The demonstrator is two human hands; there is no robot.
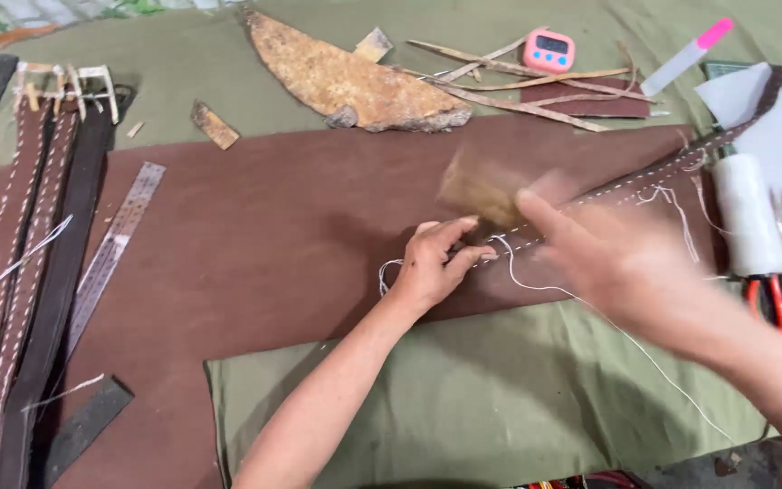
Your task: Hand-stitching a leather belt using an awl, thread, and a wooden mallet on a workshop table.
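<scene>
a small pink rounded digital timer (548,50) with a dark rectangular screen (551,43) lies at the far edge of the green cloth-covered counter (500,398), among thin leather offcut strips (536,86).

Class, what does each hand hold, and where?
Left hand pinches the stitched strap at its end. Right hand is blurred; its hold on the tan block cannot be told.
</scene>
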